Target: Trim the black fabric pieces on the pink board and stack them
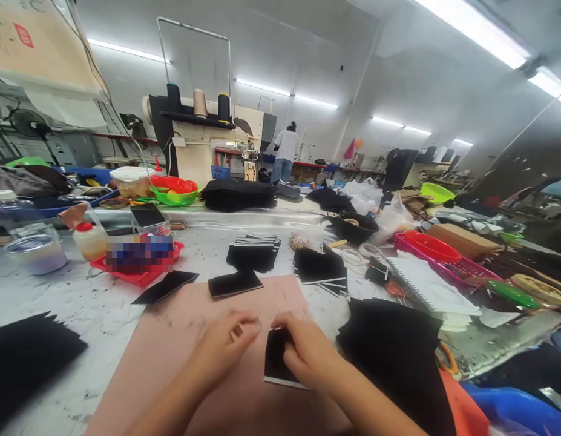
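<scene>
On a pink board [171, 351], my right hand [310, 351] grips a small black fabric piece [275, 357] with a pale strip along its near edge. The thumb lies over the piece and the fingers curl round its far side. My left hand [223, 345] is just to the left, apart from the piece, its thumb and fingers bent together in a pinch; whatever is between the tips is too small to make out. Beyond the hands, one black piece [235, 283] lies on the board's far edge, and another black piece [166, 286] lies at its far left corner.
Stacked strip-edged pieces [253, 254] and a fanned stack [321, 269] lie farther back. Large black fabric piles flank me, left [30, 357] and right [393, 357]. A red tray [144, 275], a notebook [429, 284] and a sewing machine [193, 145] stand around; a person [284, 151] is far behind.
</scene>
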The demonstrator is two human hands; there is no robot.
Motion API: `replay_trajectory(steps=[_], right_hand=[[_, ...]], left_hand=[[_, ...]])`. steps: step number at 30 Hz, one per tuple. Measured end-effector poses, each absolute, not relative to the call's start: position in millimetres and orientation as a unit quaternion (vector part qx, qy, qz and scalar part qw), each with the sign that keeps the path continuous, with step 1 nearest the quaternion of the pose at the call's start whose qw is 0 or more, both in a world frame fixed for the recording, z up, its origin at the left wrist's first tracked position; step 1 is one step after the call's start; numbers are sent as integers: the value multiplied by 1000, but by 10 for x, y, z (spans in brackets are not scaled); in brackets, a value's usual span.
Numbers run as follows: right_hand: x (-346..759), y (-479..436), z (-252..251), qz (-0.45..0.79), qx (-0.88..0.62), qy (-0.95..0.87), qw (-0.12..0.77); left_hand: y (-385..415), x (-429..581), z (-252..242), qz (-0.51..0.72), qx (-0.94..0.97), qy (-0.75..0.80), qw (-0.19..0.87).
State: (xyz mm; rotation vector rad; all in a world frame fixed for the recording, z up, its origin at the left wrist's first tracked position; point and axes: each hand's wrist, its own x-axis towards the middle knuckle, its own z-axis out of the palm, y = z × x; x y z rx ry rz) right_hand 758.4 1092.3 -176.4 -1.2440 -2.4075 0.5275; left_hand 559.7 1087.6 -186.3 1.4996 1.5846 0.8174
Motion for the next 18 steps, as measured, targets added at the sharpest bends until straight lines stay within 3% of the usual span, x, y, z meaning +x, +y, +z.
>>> replay_trajectory(steps=[3,5,8,13,18], right_hand=[[7506,10798,-1875,219,-416,-852,231],[7462,10725,-1925,195,-383,-856,288],[7407,10576,-1980,155,-334,-862,349],[7355,10364,-2074,181,-301,-884,308],[7344,10341,-2116,135,-272,-890,339]], left_hand=[[10526,5783,-1909,287,537,579,543],[10384,5802,-1969,302,481,584,580],[10289,5735,-2052,342,417,589,602],[10207,5673,-2092,366,358,574,639],[10173,5690,-2101,373,349,580,634]])
